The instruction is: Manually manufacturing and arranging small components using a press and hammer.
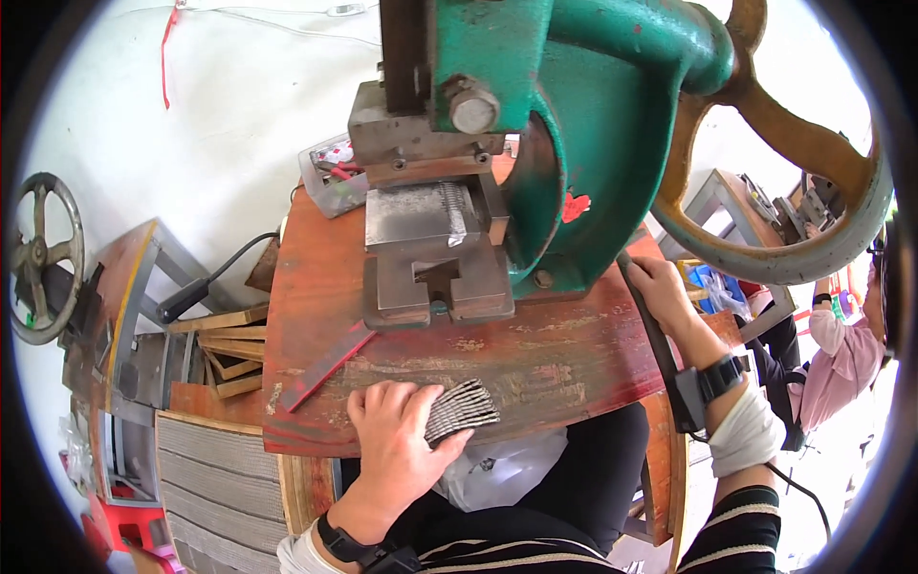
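In the head view, the left hand [400, 442] lies low in the frame, just left of centre, on the near edge of a worn red table [535, 364]. Its fingers are curled over a fanned stack of thin grey metal strips [461, 409], with the thumb pressing the stack from below, so the strips are grasped and rest on the tabletop at the lower centre of the frame.

The right hand [662, 292] sits at the right of centre, clenched around a dark lever handle [648, 320] that runs down along the table's right edge. A black wristwatch [719, 375] and a white sleeve cover [746, 430] follow on that forearm.

A green hand press [574, 124] fills the upper centre, its grey steel die block [430, 249] standing on the table just above the strips. A large rusty handwheel [794, 182] curves across the upper right.

A red flat bar [325, 368] lies tilted on the table, left of the die block. Wooden frames [225, 349] are piled at the left, and a smaller grey wheel [43, 253] sits at the far left edge. Another person in pink [841, 354] is at the right edge.
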`<move>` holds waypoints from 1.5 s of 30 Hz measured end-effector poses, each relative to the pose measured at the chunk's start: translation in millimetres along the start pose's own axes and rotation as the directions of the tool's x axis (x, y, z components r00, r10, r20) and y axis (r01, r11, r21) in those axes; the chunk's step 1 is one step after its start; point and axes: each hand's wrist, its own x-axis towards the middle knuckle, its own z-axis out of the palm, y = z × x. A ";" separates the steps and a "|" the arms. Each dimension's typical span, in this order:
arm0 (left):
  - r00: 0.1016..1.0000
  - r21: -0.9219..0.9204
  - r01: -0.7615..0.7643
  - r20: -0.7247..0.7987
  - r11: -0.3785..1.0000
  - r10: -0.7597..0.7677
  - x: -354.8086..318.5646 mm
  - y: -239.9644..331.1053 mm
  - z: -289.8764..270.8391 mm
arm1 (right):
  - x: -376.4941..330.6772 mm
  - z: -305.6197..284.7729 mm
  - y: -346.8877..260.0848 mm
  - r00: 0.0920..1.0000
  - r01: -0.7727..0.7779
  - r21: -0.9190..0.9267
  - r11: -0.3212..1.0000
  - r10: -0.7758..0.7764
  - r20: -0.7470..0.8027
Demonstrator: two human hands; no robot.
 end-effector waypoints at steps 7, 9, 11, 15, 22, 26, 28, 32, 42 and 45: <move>0.995 0.014 -0.097 -0.006 0.995 0.097 14.3 9.6 0.7 | -28.0 10.5 -17.3 0.971 0.227 -0.313 0.922 -0.238 0.001; 0.997 0.070 -0.070 0.032 0.995 0.067 15.6 14.2 4.9 | -56.5 11.0 -43.1 0.888 0.421 -0.239 0.875 -0.452 -0.090; 0.994 0.119 -0.094 0.062 0.988 0.087 16.8 11.5 9.9 | -94.0 12.8 -67.1 0.841 0.516 -0.182 0.837 -0.535 -0.082; 0.969 -0.030 -0.184 -0.175 0.982 0.176 27.6 -4.2 25.8 | -137.2 31.2 -72.4 0.735 0.654 -0.151 0.741 -0.670 -0.103; 0.896 -0.726 0.189 0.404 -0.661 -0.187 19.2 6.1 -28.4 | -123.7 55.9 -67.3 0.764 0.638 0.012 0.770 -0.631 -0.136; 0.885 -0.660 0.222 0.445 -0.717 -0.135 7.4 7.3 -28.6 | -107.5 67.0 -58.9 0.874 0.479 0.158 0.863 -0.454 -0.172; 0.865 -0.648 0.250 0.484 -0.720 -0.135 2.5 10.0 -23.4 | -107.5 67.1 -51.4 0.956 0.280 0.351 0.894 -0.225 -0.188; 0.864 -0.700 0.396 0.503 -0.594 -0.017 -8.6 5.1 -13.8 | -100.2 70.1 -47.6 0.923 0.371 0.303 0.878 -0.311 -0.229; 0.483 -0.168 0.550 0.863 0.818 -0.148 -112.0 -26.8 185.7 | -102.9 75.1 -58.1 0.979 0.192 0.402 0.895 -0.148 -0.138; 0.365 0.165 0.070 0.914 0.984 -0.179 -146.9 -19.2 220.1 | -105.1 73.7 -55.5 0.960 0.273 0.356 0.894 -0.232 -0.154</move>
